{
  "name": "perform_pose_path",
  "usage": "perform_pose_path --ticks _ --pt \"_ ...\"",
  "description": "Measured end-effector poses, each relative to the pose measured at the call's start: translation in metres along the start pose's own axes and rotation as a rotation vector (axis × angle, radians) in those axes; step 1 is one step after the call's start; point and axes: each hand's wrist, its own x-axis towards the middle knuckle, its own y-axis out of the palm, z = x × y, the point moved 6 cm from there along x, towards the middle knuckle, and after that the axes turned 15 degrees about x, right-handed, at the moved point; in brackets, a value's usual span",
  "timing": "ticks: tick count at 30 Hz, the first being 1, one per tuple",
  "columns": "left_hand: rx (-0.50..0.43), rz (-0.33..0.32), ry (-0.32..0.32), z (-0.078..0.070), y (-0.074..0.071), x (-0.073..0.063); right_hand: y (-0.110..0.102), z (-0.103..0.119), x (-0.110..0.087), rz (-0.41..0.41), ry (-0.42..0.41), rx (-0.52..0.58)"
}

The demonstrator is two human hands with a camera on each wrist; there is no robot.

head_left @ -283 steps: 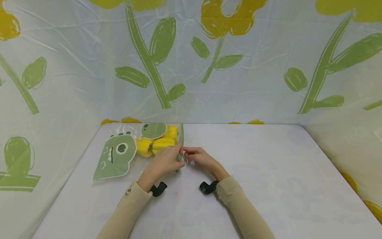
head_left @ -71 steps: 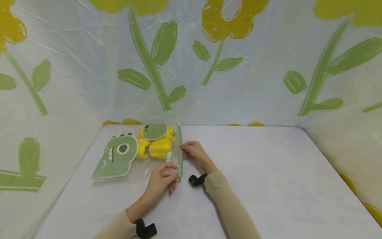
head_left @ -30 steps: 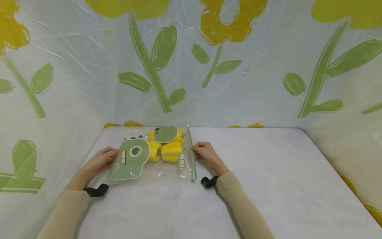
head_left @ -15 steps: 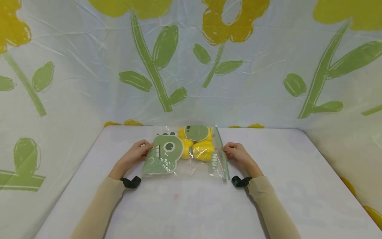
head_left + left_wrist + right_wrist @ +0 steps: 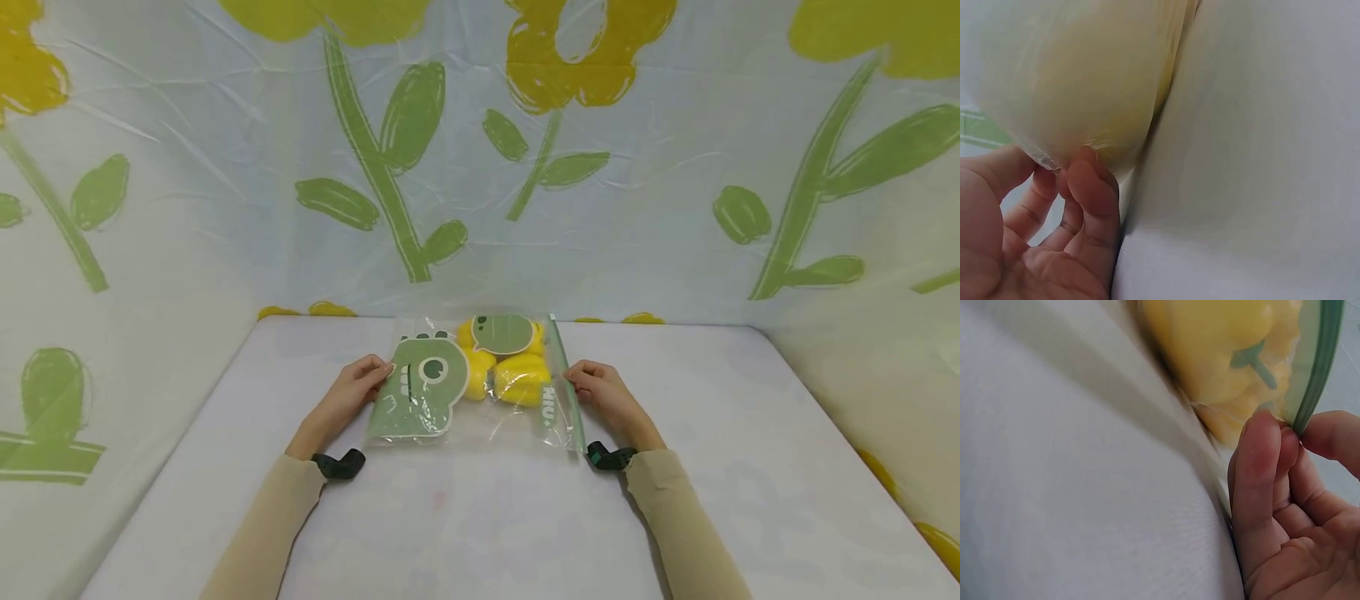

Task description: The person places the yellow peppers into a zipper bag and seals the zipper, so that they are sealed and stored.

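A clear zip bag (image 5: pixel 472 423) with green cartoon prints lies at the back middle of the table in the head view. Inside it show several yellow bell peppers (image 5: pixel 523 380), one with a green stem (image 5: pixel 1254 364) visible in the right wrist view. My left hand (image 5: pixel 348 392) pinches the bag's left end; in the left wrist view its fingertips (image 5: pixel 1092 187) gather the film. On the opposite side my right hand (image 5: pixel 611 400) pinches the edge by the green zip strip (image 5: pixel 567 385), which looks closed along its length. Green prints hide part of the peppers.
The white-covered table (image 5: pixel 480 517) reaches up to a flower-patterned curtain (image 5: pixel 630 242) just behind the bag. More curtain stands along both sides. A black wrist camera (image 5: pixel 341 464) sits on the left wrist, another black camera (image 5: pixel 609 456) on the right.
My left hand left the zip side and took hold of the bag's left end. With both hands on it, the bag slid right from the table's left side to the middle.
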Motion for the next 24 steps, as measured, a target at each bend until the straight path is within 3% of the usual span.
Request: perform_pose_path --ticks 19,24 --pt "0.07 -0.033 -0.002 -0.005 0.003 0.003 -0.006 0.005 0.0 -0.021 0.003 0.037" --pt "0.132 0.023 -0.01 -0.014 -0.003 0.002 -0.014 0.014 -0.003 -0.033 0.014 0.055"
